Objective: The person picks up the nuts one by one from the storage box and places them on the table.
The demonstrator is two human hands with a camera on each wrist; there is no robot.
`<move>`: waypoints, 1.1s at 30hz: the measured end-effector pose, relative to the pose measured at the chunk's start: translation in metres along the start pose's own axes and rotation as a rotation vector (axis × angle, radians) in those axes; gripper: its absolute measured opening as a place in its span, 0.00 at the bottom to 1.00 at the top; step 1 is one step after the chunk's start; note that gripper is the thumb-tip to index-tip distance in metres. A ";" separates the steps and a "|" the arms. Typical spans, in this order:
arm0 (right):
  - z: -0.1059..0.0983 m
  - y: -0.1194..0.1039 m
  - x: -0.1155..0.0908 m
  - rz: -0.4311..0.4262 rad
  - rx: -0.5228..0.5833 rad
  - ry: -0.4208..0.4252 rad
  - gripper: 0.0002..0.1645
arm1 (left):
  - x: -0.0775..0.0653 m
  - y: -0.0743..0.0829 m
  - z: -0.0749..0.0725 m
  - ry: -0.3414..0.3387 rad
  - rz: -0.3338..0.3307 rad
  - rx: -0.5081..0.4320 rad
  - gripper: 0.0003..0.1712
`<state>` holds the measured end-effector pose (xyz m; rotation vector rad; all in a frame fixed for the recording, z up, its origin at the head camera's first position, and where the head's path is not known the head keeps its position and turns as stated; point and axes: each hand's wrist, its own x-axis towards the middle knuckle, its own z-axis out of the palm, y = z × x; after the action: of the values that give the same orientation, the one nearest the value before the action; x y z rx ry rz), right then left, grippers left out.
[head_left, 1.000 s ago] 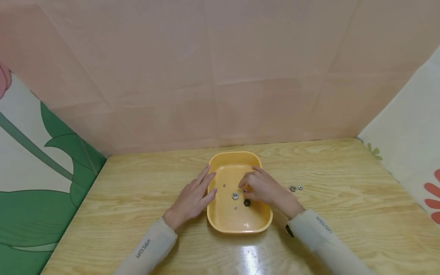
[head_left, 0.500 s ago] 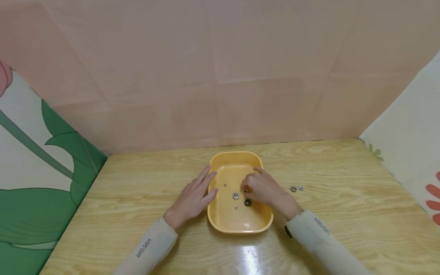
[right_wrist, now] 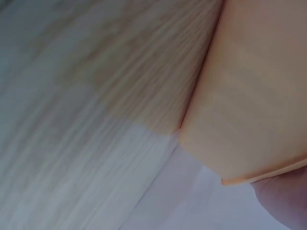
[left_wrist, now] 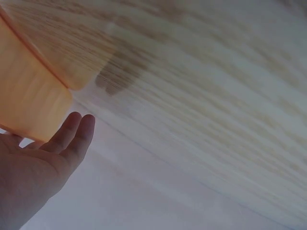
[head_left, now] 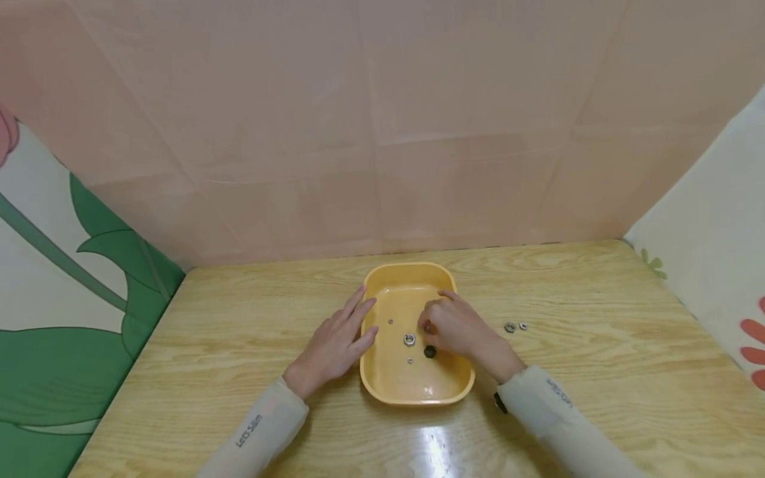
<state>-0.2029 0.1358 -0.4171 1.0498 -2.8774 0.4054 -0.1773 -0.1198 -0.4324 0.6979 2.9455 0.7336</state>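
A yellow tray point(head_left: 418, 392) stands on the wooden table. My left hand point(head_left: 335, 338) lies along its left rim with fingers spread. In the left wrist view, the straight fingers of that hand show beside the tray's outer wall point(left_wrist: 33, 91). My right hand point(head_left: 457, 325) reaches over the right rim, its thumb and index finger curled together low inside the tray; they pinch a small nut, mostly hidden by the fingers. Near them lie a large silver nut point(head_left: 409, 340), a black nut point(head_left: 429, 352) and two tiny nuts, one nearer point(head_left: 410, 362) and one farther back point(head_left: 391, 322).
To the right of the tray, a larger nut point(head_left: 510, 327) and a smaller nut point(head_left: 522, 326) lie side by side on the table point(head_left: 597, 372). A pink cloth backdrop point(head_left: 370, 133) rises behind the table, with patterned panels at both sides.
My right fingers have shifted slightly to the right within the tray and drawn closer together, covering more of the small nut. My left hand has stayed at the rim.
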 end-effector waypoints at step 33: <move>-0.023 -0.001 -0.009 0.161 0.322 0.159 0.08 | 0.000 0.000 0.000 -0.005 -0.007 0.003 0.35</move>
<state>-0.1965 0.1470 -0.3964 0.7762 -2.8207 0.9419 -0.1774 -0.1197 -0.4325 0.6887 2.9439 0.7257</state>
